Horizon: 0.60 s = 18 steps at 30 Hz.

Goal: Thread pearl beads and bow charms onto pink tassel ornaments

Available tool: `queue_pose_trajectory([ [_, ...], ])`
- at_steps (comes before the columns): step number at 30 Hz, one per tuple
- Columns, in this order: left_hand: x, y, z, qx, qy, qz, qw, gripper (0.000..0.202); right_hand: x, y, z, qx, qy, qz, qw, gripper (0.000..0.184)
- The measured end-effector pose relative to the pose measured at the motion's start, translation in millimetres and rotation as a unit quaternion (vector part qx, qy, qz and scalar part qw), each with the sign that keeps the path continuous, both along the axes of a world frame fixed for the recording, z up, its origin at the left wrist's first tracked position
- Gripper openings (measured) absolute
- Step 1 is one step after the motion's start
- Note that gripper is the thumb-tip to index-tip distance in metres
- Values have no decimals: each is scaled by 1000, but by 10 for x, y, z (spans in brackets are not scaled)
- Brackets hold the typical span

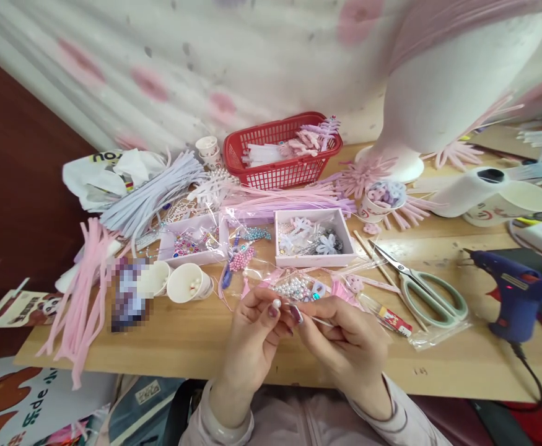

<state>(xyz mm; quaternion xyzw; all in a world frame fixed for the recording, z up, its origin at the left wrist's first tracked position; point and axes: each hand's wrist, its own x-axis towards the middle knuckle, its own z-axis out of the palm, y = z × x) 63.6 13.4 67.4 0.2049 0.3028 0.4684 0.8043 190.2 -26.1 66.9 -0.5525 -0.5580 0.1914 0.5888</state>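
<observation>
My left hand (251, 337) pinches a white pearl bead (277, 304) between thumb and fingertips, above the table's front edge. Close against it, my right hand (347, 344) is closed on a thin white stem (321, 321), whose far end meets the fingers near the bead. Whether the bead sits on that stem I cannot tell. Just behind the fingers lies a heap of loose pearl beads (293, 288) on clear plastic. Two paper cups stand to the left; the nearer cup (182, 286) has a few white beads inside.
White boxes of beads (191, 255) and flower charms (314, 263) stand behind. Scissors (431, 297) and a blue glue gun (515, 294) lie right. A red basket (271, 176) sits at the back, pink pipe cleaners (87, 291) hang over the left edge, and a white mannequin form (442, 80) stands back right.
</observation>
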Motion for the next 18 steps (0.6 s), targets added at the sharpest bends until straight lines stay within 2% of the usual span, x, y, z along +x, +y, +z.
queue_pose_trajectory([
  [4,-20,33,5,9,19,-1,1000,19,15,-4,0,17,-19,4,1000,11],
  [9,-13,57,74,32,69,27,997,21,27,10,34,13,-41,3,999,9],
  [18,-1,49,85,55,78,39,995,20,40,36,39,27,-58,8,998,8],
])
